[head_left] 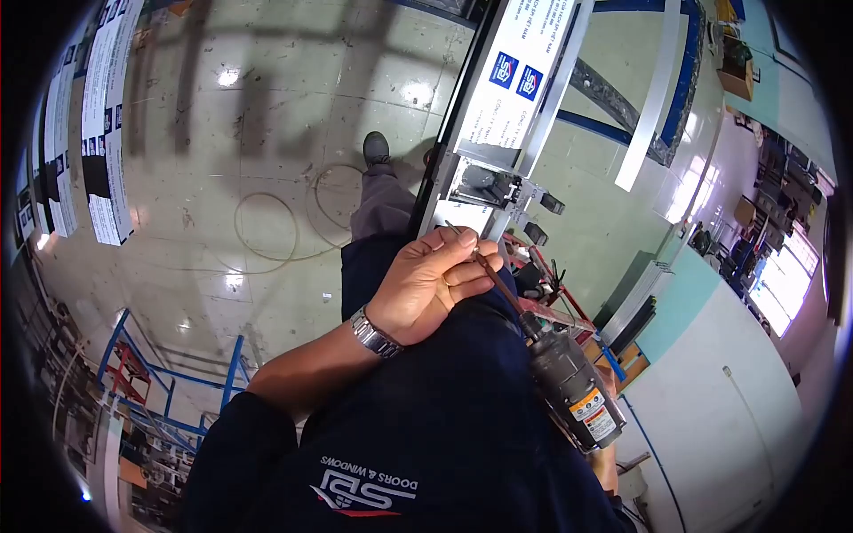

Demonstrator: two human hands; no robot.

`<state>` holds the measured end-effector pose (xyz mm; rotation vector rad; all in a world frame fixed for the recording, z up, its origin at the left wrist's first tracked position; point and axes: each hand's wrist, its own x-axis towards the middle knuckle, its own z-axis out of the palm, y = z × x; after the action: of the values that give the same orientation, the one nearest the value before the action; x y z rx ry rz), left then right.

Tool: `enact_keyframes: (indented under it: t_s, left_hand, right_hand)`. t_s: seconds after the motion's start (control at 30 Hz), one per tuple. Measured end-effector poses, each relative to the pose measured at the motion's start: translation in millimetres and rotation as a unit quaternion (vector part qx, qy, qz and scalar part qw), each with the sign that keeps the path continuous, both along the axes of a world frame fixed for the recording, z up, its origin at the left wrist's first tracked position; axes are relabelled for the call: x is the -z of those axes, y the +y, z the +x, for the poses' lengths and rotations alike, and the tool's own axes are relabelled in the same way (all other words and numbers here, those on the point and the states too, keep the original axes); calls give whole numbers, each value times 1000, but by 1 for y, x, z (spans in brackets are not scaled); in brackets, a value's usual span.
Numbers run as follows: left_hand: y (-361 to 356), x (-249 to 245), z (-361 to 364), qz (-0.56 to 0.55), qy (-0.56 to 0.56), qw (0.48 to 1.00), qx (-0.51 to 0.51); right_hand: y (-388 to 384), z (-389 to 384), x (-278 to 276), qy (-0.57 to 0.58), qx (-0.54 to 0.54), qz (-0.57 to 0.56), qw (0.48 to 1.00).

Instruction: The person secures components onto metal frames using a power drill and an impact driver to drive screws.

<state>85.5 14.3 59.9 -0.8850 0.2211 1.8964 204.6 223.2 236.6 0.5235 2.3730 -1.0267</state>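
My left hand (431, 280), with a metal watch on its wrist, has thumb and fingertips pinched at the far end of a long driver bit (502, 286). A thin pointed piece pokes out past the thumb; it is too small to name. The bit runs from the chuck of a dark power driver (569, 382) with orange and white warning labels. My right hand (608, 380) grips this driver from its far side, mostly hidden behind the body. Just beyond my left fingers lies the end of a film-covered metal profile (506, 107), with an open cutout and a black fitting (515, 191).
Blue and metal frames (653, 98) stand right of the profile. More film-wrapped profiles (107, 133) lie at far left. A hose (267, 231) loops over the tiled floor. Blue racks (169, 382) are at lower left. A red-framed cart (551, 298) holds tools beside me.
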Motion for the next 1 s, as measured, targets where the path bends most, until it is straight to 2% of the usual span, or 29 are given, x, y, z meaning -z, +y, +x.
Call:
enact_keyframes:
  t_s: [0.17, 0.23, 0.27, 0.37, 0.47, 0.57, 0.6, 0.73, 0.93, 1.0]
  left_hand:
    - [2, 0, 1, -12, 17, 999, 41]
    - [2, 1, 0, -7, 24, 999, 45]
    - [2, 1, 0, 3, 29, 999, 42]
    - [3, 4, -2, 22, 40, 998, 35]
    - [10, 10, -3, 45, 45, 998, 20]
    - [25, 15, -12, 60, 32, 998, 5]
    - [29, 16, -15, 59, 21, 998, 2]
    - [41, 21, -23, 64, 1, 997, -33]
    - [45, 28, -20, 75, -34, 993, -86]
    - [45, 30, -18, 74, -42, 992, -95]
  right_hand:
    - [0, 9, 0, -36, 12, -16, 999]
    - [3, 28, 7, -12, 123, -58, 991]
    - [7, 38, 10, -12, 122, -57, 991]
    - [15, 45, 12, -34, 108, -66, 991]
    - [-5, -11, -7, -6, -4, 41, 999]
    - [-6, -14, 0, -27, 35, 28, 999]
    - [-13, -39, -7, 8, -57, 77, 995]
    - [-17, -65, -4, -6, -14, 46, 999]
    - [-10, -92, -5, -78, -80, 32, 993]
    - [-17, -99, -6, -86, -66, 39, 993]
